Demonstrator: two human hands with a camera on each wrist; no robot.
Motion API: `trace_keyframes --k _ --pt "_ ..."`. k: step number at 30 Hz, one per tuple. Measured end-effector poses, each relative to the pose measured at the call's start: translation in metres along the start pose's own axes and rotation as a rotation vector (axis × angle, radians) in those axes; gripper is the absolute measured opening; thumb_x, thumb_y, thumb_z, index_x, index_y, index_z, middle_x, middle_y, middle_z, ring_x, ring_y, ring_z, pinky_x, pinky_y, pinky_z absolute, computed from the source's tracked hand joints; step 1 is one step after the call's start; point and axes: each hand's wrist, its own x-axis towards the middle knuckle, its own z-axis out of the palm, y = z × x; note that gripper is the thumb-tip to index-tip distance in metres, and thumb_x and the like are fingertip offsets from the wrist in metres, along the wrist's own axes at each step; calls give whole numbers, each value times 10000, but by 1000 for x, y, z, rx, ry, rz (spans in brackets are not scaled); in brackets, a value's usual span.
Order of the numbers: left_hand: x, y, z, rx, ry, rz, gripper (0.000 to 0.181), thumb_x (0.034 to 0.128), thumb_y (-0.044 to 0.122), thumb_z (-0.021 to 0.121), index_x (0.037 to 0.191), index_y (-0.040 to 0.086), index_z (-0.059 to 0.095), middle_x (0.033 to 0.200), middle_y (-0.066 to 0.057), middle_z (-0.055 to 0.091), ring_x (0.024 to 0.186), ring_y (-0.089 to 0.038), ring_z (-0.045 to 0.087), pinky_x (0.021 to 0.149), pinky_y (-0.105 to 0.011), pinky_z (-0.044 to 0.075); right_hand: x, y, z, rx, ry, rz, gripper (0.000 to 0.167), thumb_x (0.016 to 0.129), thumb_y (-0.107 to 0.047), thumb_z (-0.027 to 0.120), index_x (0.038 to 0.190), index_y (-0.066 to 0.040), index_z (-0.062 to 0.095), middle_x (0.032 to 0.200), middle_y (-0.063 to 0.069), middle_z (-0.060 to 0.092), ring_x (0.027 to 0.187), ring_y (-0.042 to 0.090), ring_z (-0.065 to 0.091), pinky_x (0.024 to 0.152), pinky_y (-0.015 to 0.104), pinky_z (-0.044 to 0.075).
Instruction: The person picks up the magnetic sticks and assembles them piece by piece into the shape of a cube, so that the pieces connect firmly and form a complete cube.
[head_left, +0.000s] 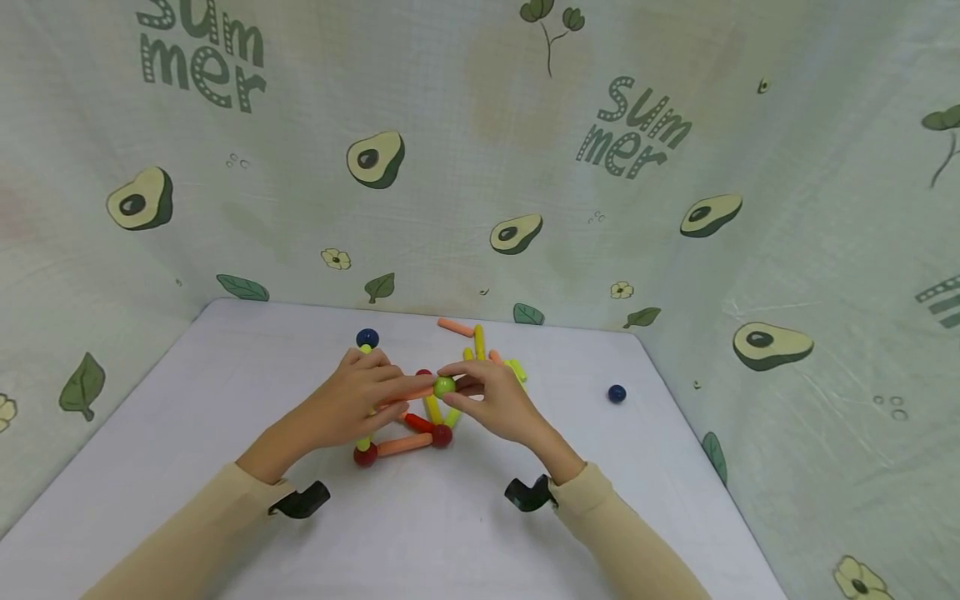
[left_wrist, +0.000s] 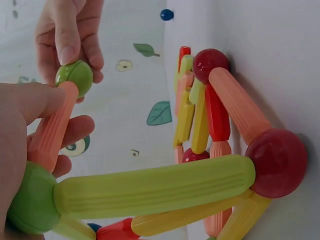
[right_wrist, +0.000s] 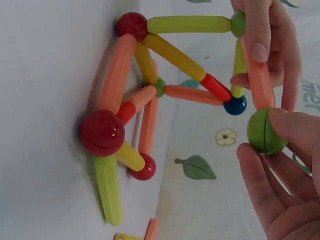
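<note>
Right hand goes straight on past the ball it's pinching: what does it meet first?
Most likely the left hand, facing it across the green ball and gripping the orange stick; depth leaves unclear whether its fingers or the stick come first.

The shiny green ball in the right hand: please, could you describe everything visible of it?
The shiny green ball is round, apparently plastic, with a thin dark seam. The right hand pinches it, partly covering it, above the white table. It touches the end of a ridged salmon-orange rod, which the left hand holds.
</note>
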Motion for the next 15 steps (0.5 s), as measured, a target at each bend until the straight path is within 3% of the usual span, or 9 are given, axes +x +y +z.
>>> trace_keyframes --k 4,8,11,15 --pt "3 3 -1 28 -45 -13 561 956 205 779 1487 312 634 930 91 647 925 -133 475 777 -379 319 1 0 -2 17 -10 -16 354 960 -106 803 1298 -44 719 1223 49 748 1019 186 763 903 294 608" --pt "3 3 0 25 -81 -39 542 997 222 737 1511 336 605 937 107 626 914 -123 455 784 -367 311 -1 5 -10 -1 -4 16 379 959 -115 807 1324 -79 712 1268 60 745 1031 180 760 908 321 613" --pt "3 3 1 16 -105 -58 540 1017 230 715 1525 359 584 933 124 612 907 -111 435 789 -359 306 -4 16 -19 -82 23 87 392 961 -99 800 1341 -77 704 1289 68 733 1029 183 750 900 335 617" --pt "4 3 0 22 -127 -75 544 1021 230 708 1531 368 576 932 125 611 911 -116 438 793 -359 317 -6 45 -26 -182 48 242 348 971 -70 780 1314 -55 724 1224 85 736 969 185 723 848 312 621"
